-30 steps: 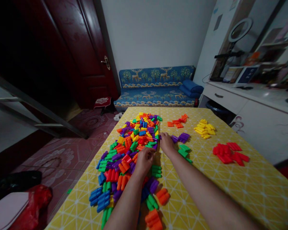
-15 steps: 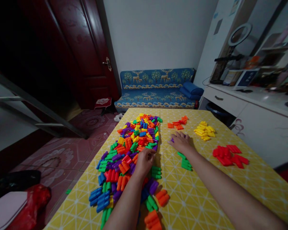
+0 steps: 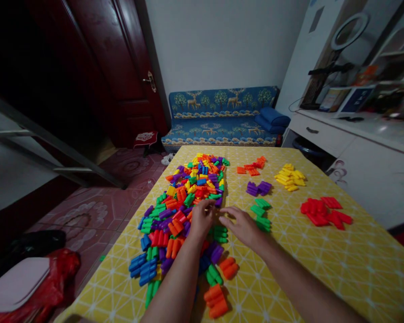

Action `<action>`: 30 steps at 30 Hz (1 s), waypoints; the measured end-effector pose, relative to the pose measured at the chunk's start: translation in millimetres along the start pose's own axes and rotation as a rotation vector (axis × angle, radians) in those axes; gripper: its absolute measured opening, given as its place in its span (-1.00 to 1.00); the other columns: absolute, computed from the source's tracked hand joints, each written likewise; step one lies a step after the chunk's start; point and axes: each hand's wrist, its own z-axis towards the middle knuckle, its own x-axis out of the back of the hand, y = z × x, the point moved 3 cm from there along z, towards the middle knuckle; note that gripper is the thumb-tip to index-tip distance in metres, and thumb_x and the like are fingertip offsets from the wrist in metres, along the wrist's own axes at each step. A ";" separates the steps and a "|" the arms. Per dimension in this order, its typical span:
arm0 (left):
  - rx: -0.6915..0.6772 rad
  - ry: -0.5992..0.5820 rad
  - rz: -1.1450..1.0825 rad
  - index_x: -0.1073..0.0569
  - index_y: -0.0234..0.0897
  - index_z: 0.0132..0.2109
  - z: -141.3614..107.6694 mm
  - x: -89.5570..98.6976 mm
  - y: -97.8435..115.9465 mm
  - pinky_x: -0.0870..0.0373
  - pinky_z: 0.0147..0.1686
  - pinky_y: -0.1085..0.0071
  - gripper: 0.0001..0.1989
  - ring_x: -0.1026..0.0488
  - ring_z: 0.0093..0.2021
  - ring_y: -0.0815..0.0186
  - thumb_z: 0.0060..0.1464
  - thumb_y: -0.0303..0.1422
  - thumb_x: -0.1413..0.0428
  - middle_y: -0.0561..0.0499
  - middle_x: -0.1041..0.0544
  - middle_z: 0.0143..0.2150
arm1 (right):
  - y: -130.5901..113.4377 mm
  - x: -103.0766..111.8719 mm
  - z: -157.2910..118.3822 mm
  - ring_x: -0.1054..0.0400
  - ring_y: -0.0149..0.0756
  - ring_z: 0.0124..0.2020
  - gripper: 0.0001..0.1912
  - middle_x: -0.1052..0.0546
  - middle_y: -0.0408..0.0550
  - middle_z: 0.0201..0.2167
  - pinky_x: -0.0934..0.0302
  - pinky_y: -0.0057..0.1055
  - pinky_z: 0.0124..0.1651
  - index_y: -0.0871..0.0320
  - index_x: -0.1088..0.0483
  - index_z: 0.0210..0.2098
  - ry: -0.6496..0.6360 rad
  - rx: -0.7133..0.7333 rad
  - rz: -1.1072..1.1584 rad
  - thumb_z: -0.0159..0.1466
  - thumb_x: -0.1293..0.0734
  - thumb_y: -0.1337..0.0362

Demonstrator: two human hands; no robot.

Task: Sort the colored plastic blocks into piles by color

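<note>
We see a long, jumbled heap of ribbed plastic blocks [image 3: 180, 217] in mixed colours. To its right we have small single-colour groups: orange blocks [image 3: 254, 171] behind purple blocks [image 3: 252, 189] behind green blocks [image 3: 263, 223], with yellow blocks [image 3: 287, 176] and red blocks [image 3: 313, 207] farther right.

I ran one head-worn view, facing forward and down: block pile [image 3: 181, 194] fairly near, centre-left; table [image 3: 340, 258] across lower frame; sofa [image 3: 218, 125] farther, upper centre.

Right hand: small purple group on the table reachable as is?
Likely yes: the right hand is close, and yellow tablecloth shows between it and the small purple group. The green pieces sit beside that path.
</note>
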 end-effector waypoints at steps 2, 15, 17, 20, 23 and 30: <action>0.006 0.024 -0.028 -0.57 -0.32 -0.22 -0.3 0.6 1.1 -0.46 -0.27 0.40 -0.78 -0.55 -0.28 0.29 0.03 -0.54 -0.06 -0.09 -0.63 -0.25 | -10.7 -11.1 -42.2 -0.24 -0.11 0.22 -0.43 -0.35 0.06 0.22 -0.15 -0.15 0.23 0.03 -0.27 0.22 -0.040 0.013 0.004 0.28 -0.27 -0.01; 0.176 -0.014 -0.425 -0.54 -0.33 -0.12 10.4 25.5 9.2 -0.47 -0.18 0.37 -0.68 -0.54 -0.15 0.22 0.09 -0.18 -0.13 -0.12 -0.61 -0.14 | -27.6 -60.3 -77.0 0.57 0.25 0.41 0.22 0.39 0.07 0.45 0.34 0.27 0.35 0.02 0.13 0.41 -0.077 -0.029 -0.223 -0.08 -0.50 -0.11; 0.134 -0.067 -0.284 -0.55 -0.32 -0.11 10.3 29.9 13.0 -0.46 -0.12 0.33 -0.70 -0.54 -0.11 0.19 0.11 -0.21 -0.11 -0.13 -0.61 -0.12 | -24.9 -61.9 -50.5 0.47 0.22 0.42 0.05 0.26 0.20 0.44 0.32 0.22 0.36 0.17 0.06 0.39 -0.047 -0.028 -0.242 0.04 -0.45 0.03; 0.045 -0.115 -0.009 -0.57 -0.31 -0.11 8.9 34.7 17.1 -0.42 -0.02 0.24 -0.75 -0.52 -0.06 0.16 0.07 -0.40 -0.09 -0.13 -0.60 -0.11 | -18.1 -64.2 -18.6 0.21 0.07 0.42 -0.16 0.01 0.27 0.39 0.22 0.04 0.39 0.31 0.01 0.36 0.011 -0.024 -0.224 0.13 -0.32 0.33; -0.044 -0.212 0.194 -0.56 -0.27 -0.07 4.9 38.2 21.8 -0.37 0.06 0.20 -0.59 -0.47 0.00 0.14 -0.08 -0.58 -0.04 -0.10 -0.58 -0.07 | -12.8 -63.9 -3.7 -0.01 -0.16 0.36 -0.23 -0.14 0.15 0.35 0.01 -0.18 0.36 0.24 -0.03 0.33 0.134 -0.021 -0.081 0.13 -0.23 0.46; -0.088 -0.440 0.298 -0.41 -0.24 0.18 -10.4 41.3 21.4 -0.35 0.10 0.22 -0.32 -0.42 0.08 0.08 -0.19 -0.54 -0.10 -0.15 -0.49 0.09 | -10.2 -53.8 -1.7 -0.42 -0.24 0.01 -0.45 -0.53 -0.04 -0.01 -0.32 -0.33 0.05 0.03 -0.29 0.09 0.244 -0.088 0.240 0.09 -0.24 0.43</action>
